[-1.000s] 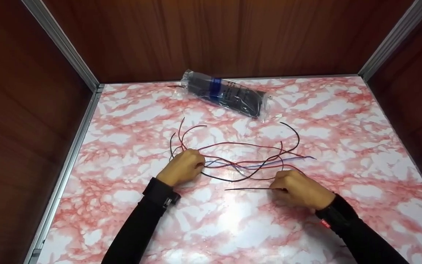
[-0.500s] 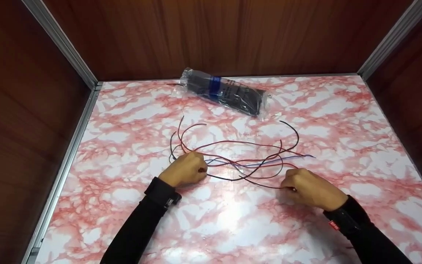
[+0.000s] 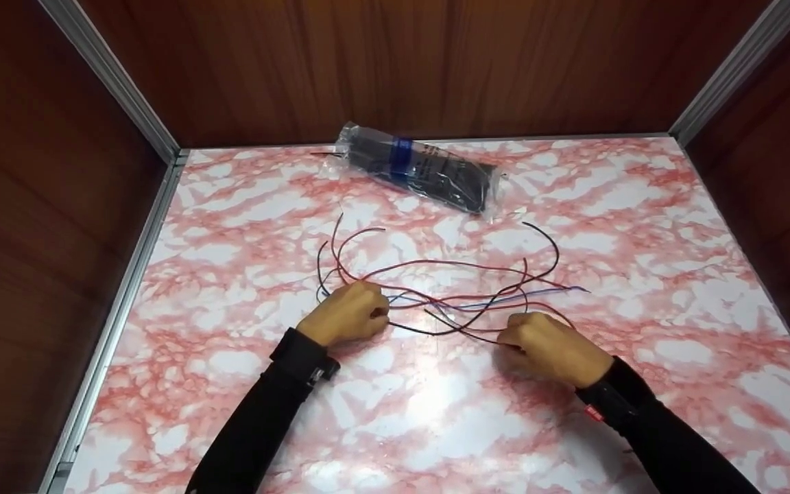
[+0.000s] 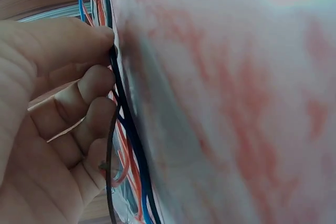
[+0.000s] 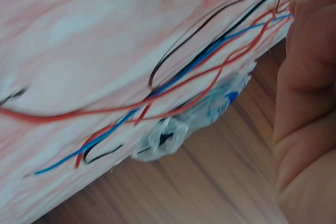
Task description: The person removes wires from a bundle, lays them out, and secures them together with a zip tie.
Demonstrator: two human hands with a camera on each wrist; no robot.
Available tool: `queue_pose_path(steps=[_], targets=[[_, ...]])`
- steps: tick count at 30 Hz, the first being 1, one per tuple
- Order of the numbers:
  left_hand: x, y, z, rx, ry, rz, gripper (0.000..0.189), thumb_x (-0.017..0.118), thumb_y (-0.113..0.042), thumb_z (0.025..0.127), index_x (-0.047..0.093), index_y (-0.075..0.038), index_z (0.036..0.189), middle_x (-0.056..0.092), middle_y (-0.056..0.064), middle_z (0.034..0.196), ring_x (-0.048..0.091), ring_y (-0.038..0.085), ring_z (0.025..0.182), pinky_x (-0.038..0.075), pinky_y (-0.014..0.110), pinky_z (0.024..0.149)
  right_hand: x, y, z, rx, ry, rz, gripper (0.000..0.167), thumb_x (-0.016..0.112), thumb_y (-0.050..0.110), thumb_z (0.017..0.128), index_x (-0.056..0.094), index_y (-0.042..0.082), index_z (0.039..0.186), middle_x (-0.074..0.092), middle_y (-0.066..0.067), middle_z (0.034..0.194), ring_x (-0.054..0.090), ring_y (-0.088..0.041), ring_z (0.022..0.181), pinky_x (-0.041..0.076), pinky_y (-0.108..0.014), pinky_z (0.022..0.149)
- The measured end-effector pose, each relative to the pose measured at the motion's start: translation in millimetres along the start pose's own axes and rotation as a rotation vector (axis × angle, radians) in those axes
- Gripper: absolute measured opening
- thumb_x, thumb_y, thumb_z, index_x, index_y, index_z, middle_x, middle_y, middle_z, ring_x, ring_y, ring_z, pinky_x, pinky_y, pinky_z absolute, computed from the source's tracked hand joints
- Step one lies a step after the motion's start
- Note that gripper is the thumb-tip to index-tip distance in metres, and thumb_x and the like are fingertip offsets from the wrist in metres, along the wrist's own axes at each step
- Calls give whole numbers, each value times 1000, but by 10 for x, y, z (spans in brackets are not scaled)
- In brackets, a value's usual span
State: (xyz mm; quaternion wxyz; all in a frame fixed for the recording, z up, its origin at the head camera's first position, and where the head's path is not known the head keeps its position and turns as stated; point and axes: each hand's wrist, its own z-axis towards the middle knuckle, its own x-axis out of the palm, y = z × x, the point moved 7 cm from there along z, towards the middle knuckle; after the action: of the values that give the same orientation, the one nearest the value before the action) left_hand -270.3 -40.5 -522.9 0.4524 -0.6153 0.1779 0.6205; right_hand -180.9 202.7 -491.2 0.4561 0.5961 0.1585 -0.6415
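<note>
Several loose wires lie crossed in a loose bunch on the table: red wires (image 3: 429,261), a blue wire (image 3: 577,289) and black wires (image 3: 556,254). My left hand (image 3: 347,312) pinches the bunch near its left end; in the left wrist view, a black wire (image 4: 119,85) runs past the thumb and fingertips. My right hand (image 3: 556,350) pinches a thin dark wire (image 3: 481,338), whose free end lies across the bunch. At the right wrist view's edge, the right hand (image 5: 310,93) covers much of what its fingers hold.
A clear plastic bag (image 3: 422,168) with a dark item and a blue band lies at the back of the table. The red-and-white marbled tabletop (image 3: 422,412) is enclosed by brown wood-look panels (image 3: 395,68) at the back and sides.
The right hand has moved right and then back left with the thin dark wire. That wire's free end has shifted from in front of the bunch onto it. The left hand stays nearly still.
</note>
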Motion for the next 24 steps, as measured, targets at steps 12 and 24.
queue_pose_path(steps=[12,24], targets=[[-185,4,196,-16,-89,59,7,66,-10,83,69,-12,76,56,1,76,57,20,76,47,33,68,45,33,154,-6,3,-86,25,69,-5,77,59,16,66,46,6,66,46,-5,58,37,-22,49],[63,-173,363,30,26,200,20,69,-12,77,58,-15,61,52,0,69,56,24,70,46,37,68,-9,42,213,41,15,-217,16,67,1,81,62,15,74,48,5,71,51,-11,57,43,-28,47]])
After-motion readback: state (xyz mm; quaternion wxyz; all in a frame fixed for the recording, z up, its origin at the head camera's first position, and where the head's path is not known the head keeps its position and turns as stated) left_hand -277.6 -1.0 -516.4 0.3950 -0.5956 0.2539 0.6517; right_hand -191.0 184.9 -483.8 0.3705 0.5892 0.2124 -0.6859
